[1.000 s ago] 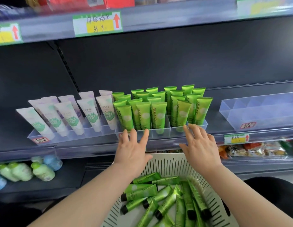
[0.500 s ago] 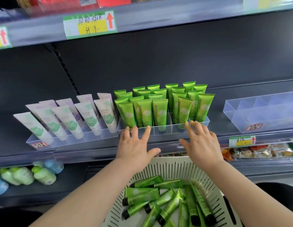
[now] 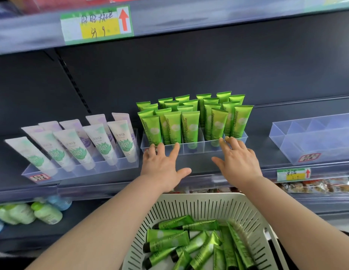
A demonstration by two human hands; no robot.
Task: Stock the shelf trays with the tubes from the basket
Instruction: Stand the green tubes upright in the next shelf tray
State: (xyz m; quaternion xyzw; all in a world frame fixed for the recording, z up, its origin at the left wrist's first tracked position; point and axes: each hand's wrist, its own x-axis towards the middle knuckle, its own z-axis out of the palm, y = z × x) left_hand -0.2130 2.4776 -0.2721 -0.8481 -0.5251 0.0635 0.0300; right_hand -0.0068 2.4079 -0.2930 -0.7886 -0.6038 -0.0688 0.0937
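Head view gives me the clear plastic divided tray [image 3: 193,150] on the dark shelf [image 3: 198,163], packed with glossy green tubes [image 3: 190,127] standing upright, cap-down, in rows. I take that tray as my landmark.

The left hand [image 3: 162,168] is flat and spread, its fingertips touching the tray's front wall near the left end. The right hand [image 3: 238,162] is spread the same way, fingers straight, tips on the front wall toward the right end. Neither one pinches or carries anything. Flat fingers at both ends read to me as a push or a squaring-up, with the pressure shared so the tray goes back straight rather than twisting and tipping its tubes.

Below and in front of the tray, between my forearms, sits the cream slotted plastic basket [image 3: 199,198]. In it are loose green tubes [image 3: 167,240] lying on their sides in a heap. So the stock is split: much of it stands in the tray and a good number wait in the basket, which puts the job well under way but not done.

Just left of the tray, a second clear tray [image 3: 80,169] holds white and lilac tubes leaning back. Well to the right of it stands a third clear divided tray [image 3: 316,147] — my guess for where the basket's tubes go once this one is settled.
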